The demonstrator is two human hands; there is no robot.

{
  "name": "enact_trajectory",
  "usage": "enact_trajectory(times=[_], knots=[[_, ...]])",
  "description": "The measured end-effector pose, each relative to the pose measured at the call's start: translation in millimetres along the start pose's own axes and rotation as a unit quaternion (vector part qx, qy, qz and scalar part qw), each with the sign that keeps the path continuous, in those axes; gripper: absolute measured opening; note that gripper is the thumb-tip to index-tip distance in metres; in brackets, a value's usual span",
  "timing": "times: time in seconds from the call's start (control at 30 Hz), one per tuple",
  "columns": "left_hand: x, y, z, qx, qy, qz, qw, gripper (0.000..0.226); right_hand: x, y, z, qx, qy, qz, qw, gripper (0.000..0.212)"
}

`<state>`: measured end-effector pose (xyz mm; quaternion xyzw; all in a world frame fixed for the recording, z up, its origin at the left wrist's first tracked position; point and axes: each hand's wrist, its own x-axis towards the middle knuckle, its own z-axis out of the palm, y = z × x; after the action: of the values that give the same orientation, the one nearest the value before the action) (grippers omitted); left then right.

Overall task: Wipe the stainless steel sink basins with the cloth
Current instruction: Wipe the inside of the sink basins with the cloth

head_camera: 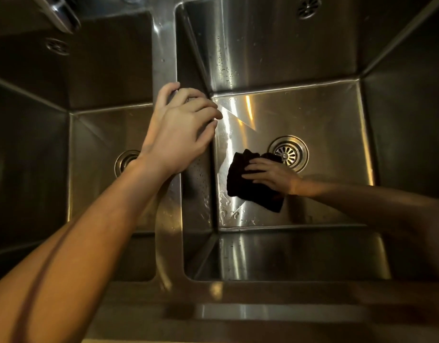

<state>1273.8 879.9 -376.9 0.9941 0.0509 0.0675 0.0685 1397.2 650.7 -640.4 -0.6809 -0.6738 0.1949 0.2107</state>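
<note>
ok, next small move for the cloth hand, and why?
Probably slide the right hand and dark cloth toward the near-left corner of the right basin floor: water droplets show there, beside the cloth.

The right basin (312,115) floor lies bare beyond the drain (288,153). The cloth (253,180) covers its near-left part. The divider (167,70) walls off the left basin (97,134).

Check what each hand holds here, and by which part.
Right hand presses flat on the middle of the black cloth on the right basin floor, not gripping it. Left hand grips the divider rim between basins.
</note>
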Motion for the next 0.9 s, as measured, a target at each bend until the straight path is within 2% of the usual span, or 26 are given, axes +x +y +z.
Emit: enact_trajectory(times=[0.1, 0.2, 0.37, 0.5, 0.7, 0.9], knots=[[0.0, 0.2, -0.3, -0.006, 0.004, -0.002, 1.000, 0.028, 20.0, -7.5, -1.4, 0.011, 0.018, 0.059, 0.998, 0.042], [0.1, 1.3, -0.6, -0.005, -0.001, -0.002, 1.000, 0.029, 33.8, -23.8, 11.9, 0.025, 0.023, 0.068, 0.997, 0.042], [-0.1, 2.0, -1.7, 0.000, -0.012, 0.006, 1.000, 0.030, 12.6, -40.5, 31.4, 0.053, -0.011, -0.016, 0.998, 0.037], [0.8, 3.3, -4.4, -0.008, -0.025, 0.003, 1.000, 0.033, -22.8, -22.3, 21.2, 0.081, -0.049, -0.077, 0.993, 0.043], [1.9, 3.2, -5.3, -0.012, -0.030, 0.001, 0.999, 0.034, -14.0, -9.6, 4.9, 0.060, -0.035, -0.005, 0.998, 0.037], [1.5, 3.4, -2.9, -0.006, -0.026, -0.002, 1.000, 0.033, 3.9, -44.2, 26.7, 0.066, -0.013, -0.004, 0.998, 0.037]])
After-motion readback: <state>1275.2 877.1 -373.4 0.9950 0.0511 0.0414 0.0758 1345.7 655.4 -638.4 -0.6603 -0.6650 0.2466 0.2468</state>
